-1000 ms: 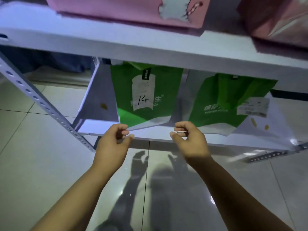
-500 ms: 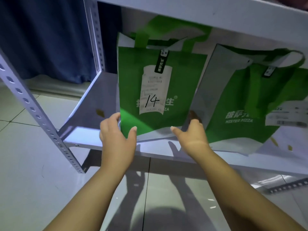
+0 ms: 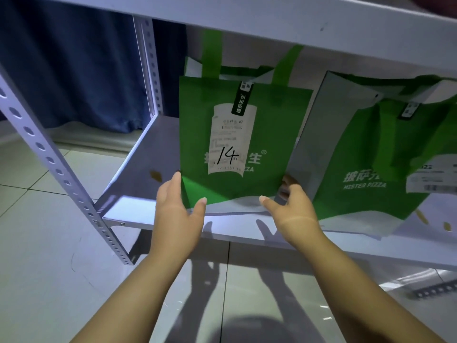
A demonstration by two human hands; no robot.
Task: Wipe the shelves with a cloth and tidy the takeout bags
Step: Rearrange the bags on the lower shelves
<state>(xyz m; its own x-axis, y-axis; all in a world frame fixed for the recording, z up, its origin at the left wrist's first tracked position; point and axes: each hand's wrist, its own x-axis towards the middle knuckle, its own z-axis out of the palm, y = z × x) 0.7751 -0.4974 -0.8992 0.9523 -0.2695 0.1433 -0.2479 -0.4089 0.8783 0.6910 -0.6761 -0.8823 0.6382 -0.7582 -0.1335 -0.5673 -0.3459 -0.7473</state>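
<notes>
On our left hand [image 3: 176, 214] the fingers [image 3: 173, 190] lie straight up the left edge of the bag [image 3: 237, 134], with the thumb spread across its lower front corner. They press it and do not wrap it. On our right hand [image 3: 295, 211] the fingers [image 3: 288, 182] curl round the bag's right edge, into the narrow gap beside the second bag [image 3: 366, 169], and the thumb rests on the front near the base. The bag stands upright between our two palms at the front of the shelf [image 3: 138, 167]. Its handles reach up toward the upper shelf [image 3: 247, 18], and a receipt [image 3: 231, 142] marked 14 faces us.

We judge that we are in the tidying step, squaring this bag into place. No cloth is in view, and a brown stain [image 3: 155, 175] on the bare shelf to the left suggests wiping is not finished there.

The next move calls for an even two-sided hold. We then need to slide or lift the bag so it stands straight and clear of the second bag, which leans toward it and almost touches. The soft fabric will likely buckle if we squeeze only low down.

Both wrists are bent slightly back. Both forearms reach forward and up from the bottom of the view over the tiled floor [image 3: 37, 219], converging a little toward the bag.
</notes>
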